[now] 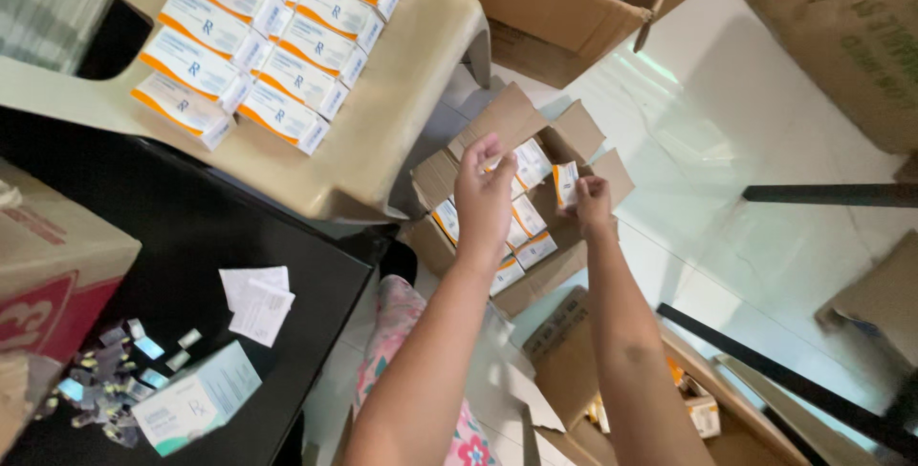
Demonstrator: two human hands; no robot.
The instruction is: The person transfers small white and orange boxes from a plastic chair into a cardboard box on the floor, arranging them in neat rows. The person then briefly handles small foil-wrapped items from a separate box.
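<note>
From the head camera, both your hands reach down over an open cardboard carton [564, 131] on the floor, packed with small white-and-orange boxes [532, 248]. Your right hand [592, 202] pinches one small box [565, 183] upright between fingertips and thumb. Your left hand [484, 195] hovers half-curled above the carton; whether it holds anything, I cannot tell. These boxes look light and thin-walled, easily crushed, so grip the narrow edges gently. More sit stacked on the beige stool [402, 122].

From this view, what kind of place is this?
Probably a home or back-room packing spot for medicine: small white-and-orange cartons stacked on a plastic chair, open cardboard boxes on a tiled floor.
</note>
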